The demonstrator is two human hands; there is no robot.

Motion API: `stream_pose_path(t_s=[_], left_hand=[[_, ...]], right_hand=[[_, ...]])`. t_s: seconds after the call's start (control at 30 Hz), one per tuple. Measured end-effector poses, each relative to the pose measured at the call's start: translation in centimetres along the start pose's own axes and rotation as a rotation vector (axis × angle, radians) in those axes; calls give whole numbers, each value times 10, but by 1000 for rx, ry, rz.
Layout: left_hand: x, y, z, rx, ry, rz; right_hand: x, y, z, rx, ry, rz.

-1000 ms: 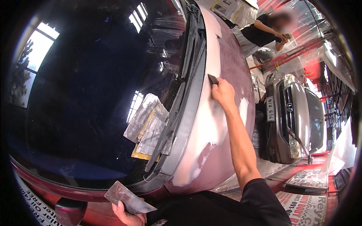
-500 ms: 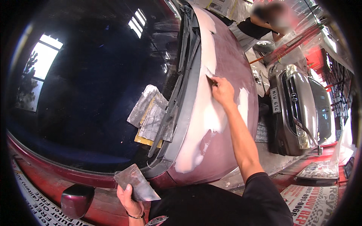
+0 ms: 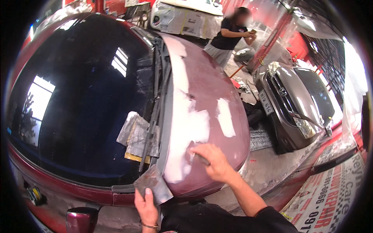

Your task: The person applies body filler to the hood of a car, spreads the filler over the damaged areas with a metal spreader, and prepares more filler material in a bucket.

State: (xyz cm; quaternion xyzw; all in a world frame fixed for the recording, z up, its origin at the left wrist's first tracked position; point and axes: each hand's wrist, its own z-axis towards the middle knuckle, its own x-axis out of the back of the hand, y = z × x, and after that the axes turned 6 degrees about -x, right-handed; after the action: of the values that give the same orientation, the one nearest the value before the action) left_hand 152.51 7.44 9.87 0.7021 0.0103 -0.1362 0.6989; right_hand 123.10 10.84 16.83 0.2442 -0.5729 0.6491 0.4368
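My right hand (image 3: 215, 162) is closed on a small putty spreader (image 3: 200, 158), mostly hidden by the fingers, low over the near part of a maroon car hood (image 3: 211, 77). Pale filler (image 3: 190, 126) lies in a broad uneven band along the hood's windshield side, and a separate pale patch (image 3: 225, 118) sits farther right. In my left hand (image 3: 146, 207) is a flat, smeared metal plate (image 3: 157, 187), tilted, with the thumb on its face. That plate is beside the windshield's lower near corner.
Worn grey and yellow sheets (image 3: 142, 136) lie on the dark windshield (image 3: 89, 97) against the wipers (image 3: 149, 136). A side mirror (image 3: 81, 219) juts out at lower left. Another person (image 3: 229, 37) stands beyond the hood. A grey-brown car (image 3: 293, 101) is parked at right.
My right hand has moved from the hood's windshield edge toward its near end. My left hand with the plate has come closer to the hood. The view has shifted, showing more background.
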Motion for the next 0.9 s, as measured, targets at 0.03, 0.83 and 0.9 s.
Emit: stream_pose_path(t_s=[0.03, 0.83, 0.9], left_hand=[[-17, 1, 0, -24, -45, 88], [-326, 22, -138, -265, 40, -151], [-339, 12, -152, -31, 49, -306]], right_hand=[[4, -8, -17, 15, -11, 19], [168, 140, -250, 336, 171, 252], [164, 141, -252, 399, 169, 400]])
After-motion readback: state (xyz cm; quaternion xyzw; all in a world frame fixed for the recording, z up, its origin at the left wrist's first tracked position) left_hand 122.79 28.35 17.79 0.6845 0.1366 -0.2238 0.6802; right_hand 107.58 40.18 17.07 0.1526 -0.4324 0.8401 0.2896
